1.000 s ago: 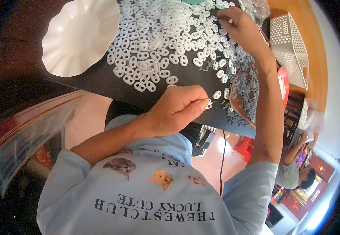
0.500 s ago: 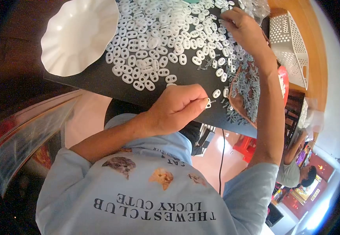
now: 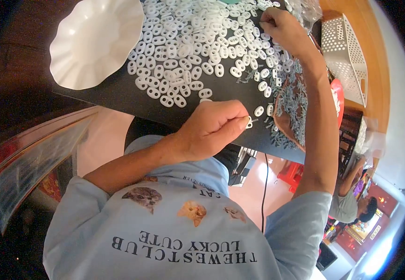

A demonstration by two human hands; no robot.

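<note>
My left hand [image 3: 216, 128] is closed in a pinch near the table's front edge. Between thumb and forefinger it holds a small white two-hole plastic piece [image 3: 249, 122], with a thin ridged bit, like a screw or spring, sticking out to its right. At the far right of the heap, my right hand [image 3: 284, 29] has its fingers curled together; whatever they grip is hidden. Beside it spread many loose white two-hole oval pieces [image 3: 179, 51]. Under my right forearm lies a pile of small blue-grey bits [image 3: 293, 100], partly in a brown tray [image 3: 282, 119].
A white scalloped dish [image 3: 95, 44] stands at the left of the black table [image 3: 104, 95]. On the right are a perforated white basket [image 3: 345, 56], clear plastic bags [image 3: 307, 11] and a red rim [image 3: 337, 100]. Another person [image 3: 347, 205] sits in the far right background.
My right hand has moved slightly left and its fingers have drawn in closer at the far edge of the white pieces. The left hand has stayed nearly still with its piece.
</note>
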